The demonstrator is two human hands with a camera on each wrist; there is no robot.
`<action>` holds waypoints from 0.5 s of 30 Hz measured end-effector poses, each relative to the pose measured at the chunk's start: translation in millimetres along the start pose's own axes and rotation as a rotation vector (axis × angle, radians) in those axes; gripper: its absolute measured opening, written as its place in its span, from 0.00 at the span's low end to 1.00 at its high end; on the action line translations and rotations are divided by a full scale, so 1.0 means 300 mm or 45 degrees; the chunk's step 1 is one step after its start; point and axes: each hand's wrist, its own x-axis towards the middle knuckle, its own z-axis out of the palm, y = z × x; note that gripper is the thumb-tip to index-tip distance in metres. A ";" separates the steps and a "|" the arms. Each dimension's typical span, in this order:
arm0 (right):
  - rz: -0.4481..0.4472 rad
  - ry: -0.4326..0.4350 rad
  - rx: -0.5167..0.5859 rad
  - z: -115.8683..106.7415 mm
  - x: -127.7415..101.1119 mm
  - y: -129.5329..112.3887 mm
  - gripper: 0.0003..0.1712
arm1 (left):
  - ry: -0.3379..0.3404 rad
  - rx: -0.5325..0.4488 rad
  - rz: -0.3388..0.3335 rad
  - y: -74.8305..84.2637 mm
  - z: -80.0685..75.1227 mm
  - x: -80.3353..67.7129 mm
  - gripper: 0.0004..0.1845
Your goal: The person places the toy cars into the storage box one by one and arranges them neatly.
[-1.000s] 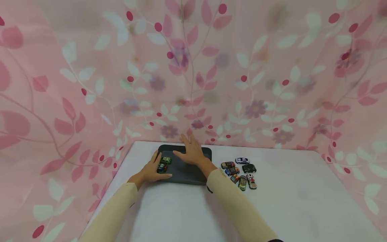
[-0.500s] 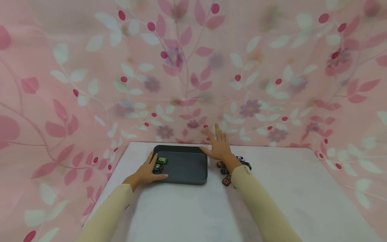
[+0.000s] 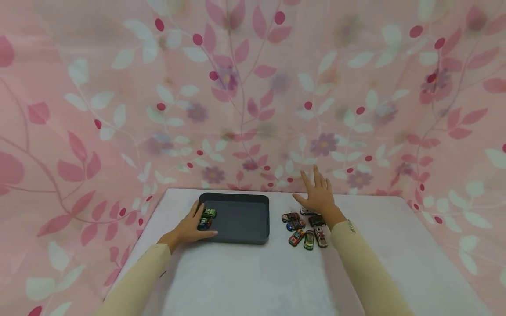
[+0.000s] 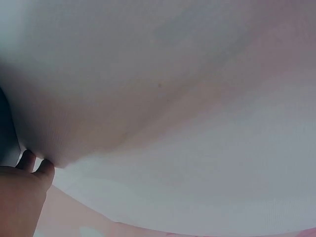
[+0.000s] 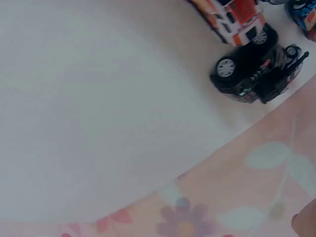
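Note:
My left hand [image 3: 190, 226] rests against the left end of a dark grey tray [image 3: 241, 240], fingers along its side and thumb by the front rim. Beside those fingers, inside the tray, sit a green toy car [image 3: 211, 213] and a blue toy car [image 3: 204, 224]. With fingers spread and holding nothing, my right hand [image 3: 319, 197] hovers above the back of a group of toy cars. The group includes a red car [image 3: 296, 237], a green-yellow car [image 3: 309, 240] and a white-and-red car [image 3: 321, 237]. A black car [image 5: 249, 64] shows clearly in the right wrist view.
A white-covered table [image 3: 253, 276] carries the tray and cars. Pink floral cloth [image 3: 253, 109] hangs behind and along both sides, close to the table's back edge. The several loose cars lie right of the tray, a short gap away.
My right hand has moved right, from over the tray to over the loose cars, fingers still spread. The left hand has stayed at the tray's left end.

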 end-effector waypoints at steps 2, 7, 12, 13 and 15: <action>0.015 -0.002 0.001 0.002 -0.014 0.024 0.52 | -0.001 -0.006 -0.010 0.002 0.001 -0.004 0.67; 0.040 -0.004 -0.006 0.010 -0.038 0.078 0.52 | 0.000 0.002 -0.025 -0.005 0.007 -0.009 0.67; 0.053 0.009 -0.019 0.015 -0.050 0.128 0.52 | 0.009 0.007 -0.017 -0.009 0.014 -0.004 0.67; 0.055 0.014 -0.027 0.016 -0.051 0.139 0.52 | 0.009 0.007 -0.017 -0.008 0.013 -0.003 0.67; 0.061 0.014 -0.024 0.011 -0.056 0.154 0.53 | 0.007 0.004 -0.019 -0.002 0.010 -0.001 0.67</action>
